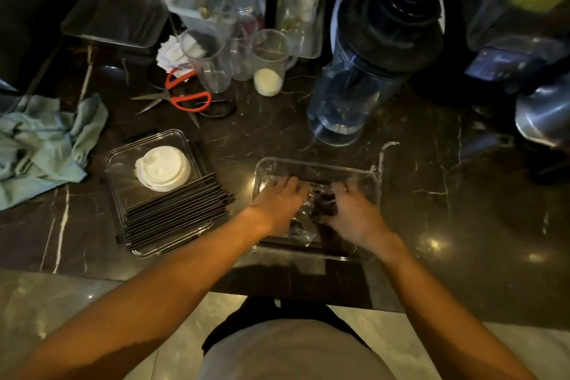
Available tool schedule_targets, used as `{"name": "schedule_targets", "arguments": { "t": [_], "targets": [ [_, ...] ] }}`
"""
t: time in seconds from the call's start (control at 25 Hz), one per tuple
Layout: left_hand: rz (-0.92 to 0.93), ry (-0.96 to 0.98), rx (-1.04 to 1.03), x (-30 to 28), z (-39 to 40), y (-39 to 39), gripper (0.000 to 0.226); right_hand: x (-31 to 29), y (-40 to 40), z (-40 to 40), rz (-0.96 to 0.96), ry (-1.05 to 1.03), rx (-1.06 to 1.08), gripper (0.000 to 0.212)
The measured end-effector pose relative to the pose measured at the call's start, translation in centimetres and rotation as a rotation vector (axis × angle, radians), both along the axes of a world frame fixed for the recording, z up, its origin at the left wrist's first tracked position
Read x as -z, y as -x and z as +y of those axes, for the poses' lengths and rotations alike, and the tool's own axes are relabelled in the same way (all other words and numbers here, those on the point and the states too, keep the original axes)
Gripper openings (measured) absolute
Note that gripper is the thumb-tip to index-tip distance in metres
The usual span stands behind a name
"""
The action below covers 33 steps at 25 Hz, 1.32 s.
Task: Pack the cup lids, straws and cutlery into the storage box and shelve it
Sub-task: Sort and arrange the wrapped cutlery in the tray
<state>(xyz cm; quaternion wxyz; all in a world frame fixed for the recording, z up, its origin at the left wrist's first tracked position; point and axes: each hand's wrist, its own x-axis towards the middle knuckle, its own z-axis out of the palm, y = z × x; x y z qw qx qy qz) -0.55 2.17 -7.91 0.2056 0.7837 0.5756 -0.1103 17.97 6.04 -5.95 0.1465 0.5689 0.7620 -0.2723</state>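
**Figure: Settling wrapped cutlery in the clear box**

Both my hands work inside the clear box, the landmark here. My left hand lies flat, fingers loosely spread, pressing on the wrapped dark cutlery at the box's middle. My right hand has its fingers curled onto the same bundle; whether they truly pinch the wrap I cannot tell. Left of the box, well apart, a second clear tray holds the white lids and a row of black straws. The step in hand appears to be packing the cutlery. Next, I judge, lids and straws must come across, which calls for freeing both hands first.
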Motion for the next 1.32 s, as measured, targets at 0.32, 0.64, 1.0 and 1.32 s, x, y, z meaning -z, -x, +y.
{"name": "schedule_targets", "arguments": {
  "t": [0.32,0.64,1.0,1.32],
  "targets": [
    [0.017,-0.055,0.047,1.6,0.7,0.9,0.061,0.8,0.3,0.2,-0.062,0.024,-0.136,0.030],
    [-0.244,0.035,-0.037,0.5,0.7,1.5,0.034,-1.1,-0.6,1.9,-0.021,0.207,-0.166,0.014],
    [-0.230,0.173,-0.265,-0.4,1.9,1.2,0.028,-1.0,0.8,0.9,0.013,0.092,-0.117,0.036],
    [-0.167,0.119,-0.173,-0.4,1.3,1.0,0.043,-1.8,0.1,2.0,-0.025,0.005,-0.068,0.025]
  ]
}}
